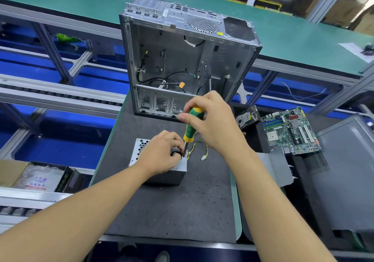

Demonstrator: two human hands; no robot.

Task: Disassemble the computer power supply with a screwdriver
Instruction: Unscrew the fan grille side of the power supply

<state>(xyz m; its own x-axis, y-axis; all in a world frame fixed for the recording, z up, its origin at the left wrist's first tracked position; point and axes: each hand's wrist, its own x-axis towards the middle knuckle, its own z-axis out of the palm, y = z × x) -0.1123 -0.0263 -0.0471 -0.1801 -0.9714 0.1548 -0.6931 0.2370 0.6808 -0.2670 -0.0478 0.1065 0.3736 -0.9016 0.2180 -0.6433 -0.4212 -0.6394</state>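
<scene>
power supply [139, 150]: grey vented box, flat on mat [182, 211] | screwdriver [192, 128]: green-yellow handle (near upright), tip on box

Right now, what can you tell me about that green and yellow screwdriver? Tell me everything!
The screwdriver has a chunky green-and-yellow handle, plastic-looking, and a thin dark metal shaft. It stands nearly upright, tip down, leaning a little. The right hand grips the top of the handle. The left hand rests on the grey power supply, fingers curled right beside the shaft; whether they pinch it is unclear. The tip is hidden there, at the box's top edge.
</scene>
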